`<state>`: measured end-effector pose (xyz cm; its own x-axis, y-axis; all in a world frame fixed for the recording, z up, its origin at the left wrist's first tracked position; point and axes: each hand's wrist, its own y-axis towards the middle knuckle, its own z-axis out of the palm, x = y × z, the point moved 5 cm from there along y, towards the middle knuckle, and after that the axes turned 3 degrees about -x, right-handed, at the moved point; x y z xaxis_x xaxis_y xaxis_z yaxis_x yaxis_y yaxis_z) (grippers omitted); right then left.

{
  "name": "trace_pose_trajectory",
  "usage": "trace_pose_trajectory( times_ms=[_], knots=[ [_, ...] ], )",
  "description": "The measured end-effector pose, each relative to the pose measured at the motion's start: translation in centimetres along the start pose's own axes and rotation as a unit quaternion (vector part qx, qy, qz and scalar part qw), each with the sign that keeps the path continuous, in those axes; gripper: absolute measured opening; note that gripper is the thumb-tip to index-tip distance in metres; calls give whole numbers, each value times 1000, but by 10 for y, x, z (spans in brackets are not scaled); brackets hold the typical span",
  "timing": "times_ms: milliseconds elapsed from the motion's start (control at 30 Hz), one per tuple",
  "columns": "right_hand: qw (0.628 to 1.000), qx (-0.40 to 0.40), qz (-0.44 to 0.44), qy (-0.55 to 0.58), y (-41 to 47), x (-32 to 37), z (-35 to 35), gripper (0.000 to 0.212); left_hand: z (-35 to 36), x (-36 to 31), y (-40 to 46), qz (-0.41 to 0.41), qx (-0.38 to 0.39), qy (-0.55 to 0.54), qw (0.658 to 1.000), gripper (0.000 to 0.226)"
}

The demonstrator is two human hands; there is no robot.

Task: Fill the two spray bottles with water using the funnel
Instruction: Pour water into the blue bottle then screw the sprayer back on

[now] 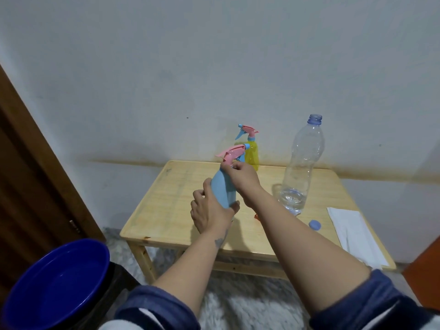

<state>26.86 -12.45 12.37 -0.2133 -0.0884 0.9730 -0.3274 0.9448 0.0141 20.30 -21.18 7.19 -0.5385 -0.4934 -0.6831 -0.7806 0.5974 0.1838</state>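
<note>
So the left hand (209, 210) is wrapped around the lower body of the blue spray bottle (222, 186), holding it tilted over the wooden table (166, 210); the right hand (242, 177) is pinched on the collar just under the pink trigger head (232, 153); can't tell from here if it's screwing the head on or off, though my guess is it's being tightened, since the big clear water bottle (301, 165) is uncapped and nearly drained, with only a bit of water at the bottom. Its blue cap (314, 225) lies on the table near a white paper towel (352, 234). The yellow spray bottle (252, 153) stands upright at the back by the wall, head on. A sliver of something orange (256, 216) peeks out behind the right forearm; might be the funnel, mostly hidden. Next move calls for a firm twist while the left hand keeps the body from turning; then set it down upright. Blue basin (54, 282) sits lower left.
</note>
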Motion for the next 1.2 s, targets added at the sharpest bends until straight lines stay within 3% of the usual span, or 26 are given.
trace_pose_trajectory(
  times_ms=[133,267,400,467,500,600,667,767,900,1033,1200],
  knots=[
    [998,-62,2,-25,11,-2,7,45,4,-1,6,-1,-4,17,1000,90],
    [998,-45,-10,-38,24,1,14,34,7,3,28,48,27,0,998,102],
    [997,49,23,51,43,-4,16,39,12,18,55,83,163,-120,976,101],
    [996,38,41,74,53,-8,21,31,14,21,65,85,187,-145,968,95],
    [996,4,47,81,56,-9,25,29,15,20,69,91,179,-132,971,94],
    [988,-116,71,78,63,-13,33,59,23,18,77,99,157,-97,978,96],
    [984,-142,93,59,70,-22,35,61,30,25,80,119,176,-81,974,92],
    [988,-135,65,19,79,-33,32,9,35,39,93,166,244,-85,952,63],
    [988,-113,107,0,73,-56,25,15,43,61,128,201,276,-8,940,38],
    [987,-17,157,-5,53,-69,29,37,55,88,162,166,334,145,916,40],
    [985,6,168,-24,29,-93,30,44,66,107,176,161,344,169,909,40]
  ],
)
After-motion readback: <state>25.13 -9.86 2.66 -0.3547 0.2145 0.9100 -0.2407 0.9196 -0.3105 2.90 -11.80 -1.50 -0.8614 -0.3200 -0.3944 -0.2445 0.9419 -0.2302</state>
